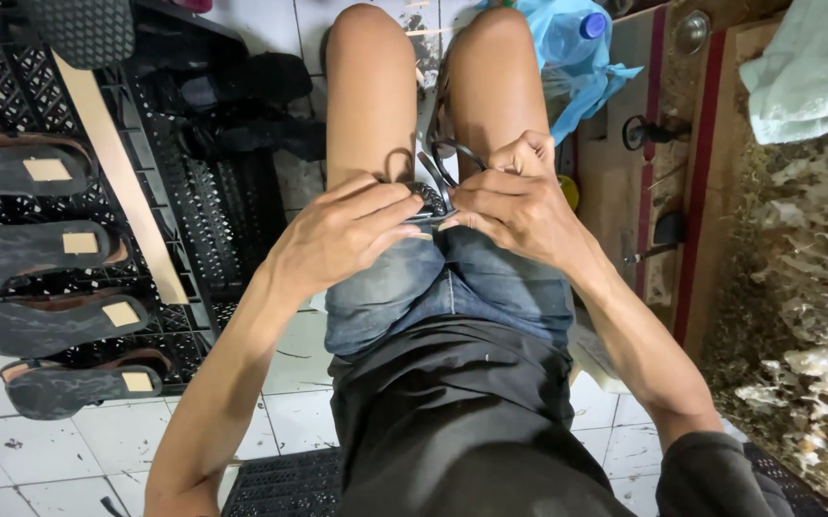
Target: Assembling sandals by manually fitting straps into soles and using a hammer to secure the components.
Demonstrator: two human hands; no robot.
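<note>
I sit with bare knees and denim shorts. Over my lap, both hands pinch a small black braided sandal strap [432, 198] with thin black loops sticking up from it. My left hand [342, 230] grips the strap's left end with thumb and fingers. The strap's right end, where the loops [452, 155] rise, is held by my right hand [514, 196]. Most of the strap is hidden under my fingers.
Several dark sandal soles [45, 321] with small tan squares lie on black plastic crates [213, 220] at the left, with a wooden slat [117, 168] across them. A blue plastic bag with a bottle [572, 43] lies beyond my knees. A glue-crusted wooden bench [787, 287] stands at the right.
</note>
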